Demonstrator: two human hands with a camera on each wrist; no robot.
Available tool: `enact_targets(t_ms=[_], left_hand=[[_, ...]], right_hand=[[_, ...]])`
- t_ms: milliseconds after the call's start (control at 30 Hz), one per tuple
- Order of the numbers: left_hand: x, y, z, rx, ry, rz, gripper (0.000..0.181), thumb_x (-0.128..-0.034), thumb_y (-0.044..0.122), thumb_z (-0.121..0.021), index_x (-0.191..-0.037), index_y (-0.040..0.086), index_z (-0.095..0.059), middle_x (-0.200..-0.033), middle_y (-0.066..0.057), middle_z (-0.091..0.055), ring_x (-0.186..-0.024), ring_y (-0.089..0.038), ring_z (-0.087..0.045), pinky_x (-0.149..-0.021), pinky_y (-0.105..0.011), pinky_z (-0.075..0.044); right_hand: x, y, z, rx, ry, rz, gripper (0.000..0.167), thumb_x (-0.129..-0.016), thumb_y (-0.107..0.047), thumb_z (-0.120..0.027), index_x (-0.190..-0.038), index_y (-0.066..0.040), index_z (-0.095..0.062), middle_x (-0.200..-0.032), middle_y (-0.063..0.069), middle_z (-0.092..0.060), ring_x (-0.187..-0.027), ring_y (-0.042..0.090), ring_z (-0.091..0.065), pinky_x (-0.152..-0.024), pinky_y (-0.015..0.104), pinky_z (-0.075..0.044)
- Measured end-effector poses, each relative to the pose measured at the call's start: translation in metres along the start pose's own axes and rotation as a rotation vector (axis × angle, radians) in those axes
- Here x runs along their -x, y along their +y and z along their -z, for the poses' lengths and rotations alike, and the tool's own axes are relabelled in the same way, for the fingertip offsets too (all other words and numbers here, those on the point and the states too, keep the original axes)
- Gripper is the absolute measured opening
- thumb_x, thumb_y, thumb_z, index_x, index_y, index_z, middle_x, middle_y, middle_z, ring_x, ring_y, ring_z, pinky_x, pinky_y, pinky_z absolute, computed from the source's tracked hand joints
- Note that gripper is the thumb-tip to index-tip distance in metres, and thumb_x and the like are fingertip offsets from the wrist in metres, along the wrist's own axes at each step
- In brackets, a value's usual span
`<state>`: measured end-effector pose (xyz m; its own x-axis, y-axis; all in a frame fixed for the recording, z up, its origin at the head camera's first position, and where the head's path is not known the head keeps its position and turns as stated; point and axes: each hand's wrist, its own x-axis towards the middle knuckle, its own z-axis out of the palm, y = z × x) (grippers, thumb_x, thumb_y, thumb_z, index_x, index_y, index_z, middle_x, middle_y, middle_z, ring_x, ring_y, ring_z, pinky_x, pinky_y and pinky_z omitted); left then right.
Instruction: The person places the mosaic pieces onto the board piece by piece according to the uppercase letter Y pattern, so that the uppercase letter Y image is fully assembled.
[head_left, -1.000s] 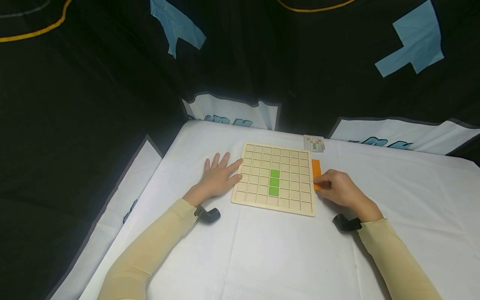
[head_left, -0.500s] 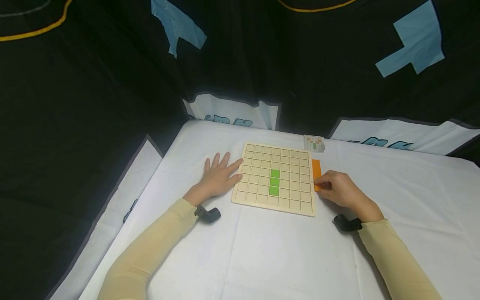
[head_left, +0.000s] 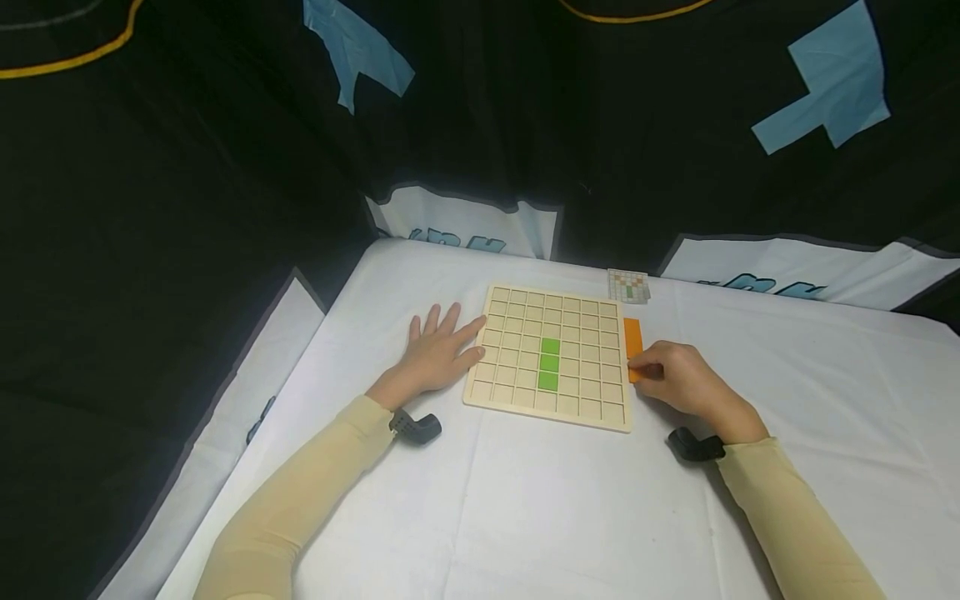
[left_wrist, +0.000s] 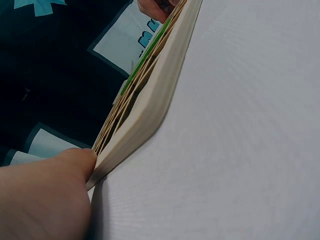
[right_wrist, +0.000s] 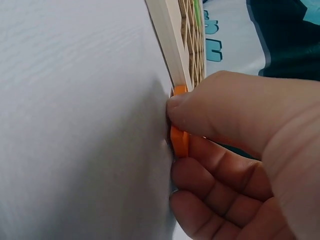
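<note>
A wooden grid board (head_left: 517,400) lies on the white table, with a column of green squares (head_left: 549,363) near its middle. The left hand (head_left: 429,358), fingers spread, rests on the table and touches the board's left edge with thumb and index finger; in the left wrist view its thumb (left_wrist: 75,162) meets the board's edge (left_wrist: 155,110). Beside the board's right edge lies an orange strip (head_left: 633,336). The right hand (head_left: 678,379) pinches its near end. The right wrist view shows the orange piece (right_wrist: 180,142) between thumb and curled fingers.
A small patterned card (head_left: 628,287) lies behind the board's back right corner. Black wrist devices (head_left: 417,428) sit at both cuffs. Dark curtains with blue tape (head_left: 832,79) hang beyond the table's back and left edges.
</note>
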<state>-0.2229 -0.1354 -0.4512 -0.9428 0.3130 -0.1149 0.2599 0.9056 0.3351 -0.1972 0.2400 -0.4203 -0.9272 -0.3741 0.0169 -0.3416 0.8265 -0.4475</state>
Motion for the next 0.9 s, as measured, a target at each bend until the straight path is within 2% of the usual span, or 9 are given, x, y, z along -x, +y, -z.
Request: enact_targets(t_ms=[600, 900], left_hand=[[0.0005, 0.0014, 0.0014, 0.018, -0.007, -0.003, 0.062, -0.1056, 0.051, -0.038, -0.163, 0.029, -0.028, -0.172, -0.020, -0.007, -0.158, -0.049, 0.004, -0.123, -0.071, 0.003], [0.0008, 0.0011, 0.0012, 0.018, 0.001, 0.000, 0.062, -0.1053, 0.051, -0.039, -0.162, 0.029, -0.029, -0.172, -0.020, -0.007, -0.158, -0.049, 0.004, -0.123, -0.071, 0.003]], right_hand=[[0.0009, 0.0010, 0.0028, 0.003, 0.010, -0.030, 0.029, -0.080, 0.000, -0.076, -0.109, 0.003, -0.077, -0.097, 0.015, -0.072, -0.082, 0.023, -0.057, -0.076, 0.036, -0.052], [-0.0016, -0.0037, 0.0051, 0.003, 0.018, -0.018, 0.029, -0.080, 0.000, -0.076, -0.109, 0.003, -0.077, -0.096, 0.014, -0.072, -0.082, 0.023, -0.057, -0.076, 0.036, -0.052]])
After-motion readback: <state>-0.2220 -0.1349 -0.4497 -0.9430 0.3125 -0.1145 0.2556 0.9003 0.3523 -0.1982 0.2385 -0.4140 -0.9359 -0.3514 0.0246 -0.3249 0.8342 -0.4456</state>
